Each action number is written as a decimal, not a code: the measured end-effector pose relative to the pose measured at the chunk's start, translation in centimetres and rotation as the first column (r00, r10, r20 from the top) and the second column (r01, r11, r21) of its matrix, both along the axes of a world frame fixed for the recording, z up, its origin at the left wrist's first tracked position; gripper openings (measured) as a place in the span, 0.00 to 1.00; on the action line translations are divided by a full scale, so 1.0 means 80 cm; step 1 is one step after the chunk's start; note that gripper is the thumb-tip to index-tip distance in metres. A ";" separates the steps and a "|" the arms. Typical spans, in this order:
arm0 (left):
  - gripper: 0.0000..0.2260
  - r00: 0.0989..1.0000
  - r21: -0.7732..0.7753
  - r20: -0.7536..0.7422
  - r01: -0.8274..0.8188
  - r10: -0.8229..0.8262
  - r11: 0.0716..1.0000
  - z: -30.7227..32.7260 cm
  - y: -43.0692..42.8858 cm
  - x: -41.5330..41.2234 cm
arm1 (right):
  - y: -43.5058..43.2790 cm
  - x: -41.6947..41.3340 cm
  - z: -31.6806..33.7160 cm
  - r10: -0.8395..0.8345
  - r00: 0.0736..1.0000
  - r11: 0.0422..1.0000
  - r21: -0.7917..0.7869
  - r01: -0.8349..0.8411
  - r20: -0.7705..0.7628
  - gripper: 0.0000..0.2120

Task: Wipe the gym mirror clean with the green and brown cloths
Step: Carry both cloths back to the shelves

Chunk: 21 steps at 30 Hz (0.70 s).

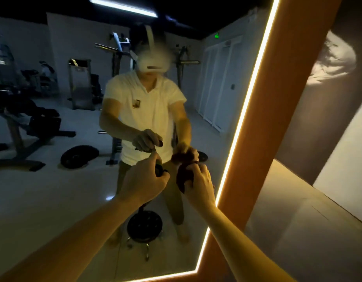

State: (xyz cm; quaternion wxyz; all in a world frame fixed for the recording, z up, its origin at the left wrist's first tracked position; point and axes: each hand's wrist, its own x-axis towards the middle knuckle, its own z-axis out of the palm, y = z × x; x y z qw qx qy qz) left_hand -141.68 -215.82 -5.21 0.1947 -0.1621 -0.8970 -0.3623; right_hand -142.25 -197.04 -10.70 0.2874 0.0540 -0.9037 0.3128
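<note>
Gripping brown cloth (183, 179) in right hand (199, 185) at mirror (54, 200); left hand (143, 180) clutches dark cloth (158, 169); I'd overlap strokes, press flat.

Our reflection shows us in a white short-sleeved shirt (143, 115) with an open collar (149, 87) and a small rectangular badge (136, 103) on the chest. The sleeves (113, 92) end above the elbows; our forearms (90, 226), left hand (143, 180) and right hand (198, 186) are bare. We wear khaki trousers (177, 206). A white headset (153, 65) covers our eyes, its white strap (150, 35) running over the head. Our footwear is too blurred to tell
</note>
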 end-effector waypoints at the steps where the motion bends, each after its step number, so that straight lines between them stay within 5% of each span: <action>1: 0.09 0.998 0.033 0.043 0.041 -0.043 0.999 -0.007 -0.006 0.007 | -0.004 0.022 0.003 -0.045 0.999 0.994 -0.095 0.047 0.025 0.17; 7: 0.02 0.909 0.135 0.288 0.274 -0.303 0.952 -0.031 -0.009 0.056 | -0.001 0.159 0.016 -0.153 0.974 0.850 -0.480 0.217 0.170 0.16; 11: 0.06 0.880 0.169 0.315 0.317 -0.356 0.933 -0.030 0.022 0.102 | 0.013 0.239 0.030 -0.226 0.941 0.764 -0.554 0.331 0.251 0.14; 17: 0.12 0.758 0.097 0.283 0.587 -0.588 0.804 -0.040 0.093 0.194 | 0.072 0.354 0.033 -0.340 0.870 0.658 -0.571 0.491 0.356 0.12; 21: 0.10 0.709 0.128 0.285 0.639 -0.645 0.758 -0.062 0.181 0.280 | 0.159 0.471 0.023 -0.356 0.840 0.470 -0.698 0.540 0.409 0.15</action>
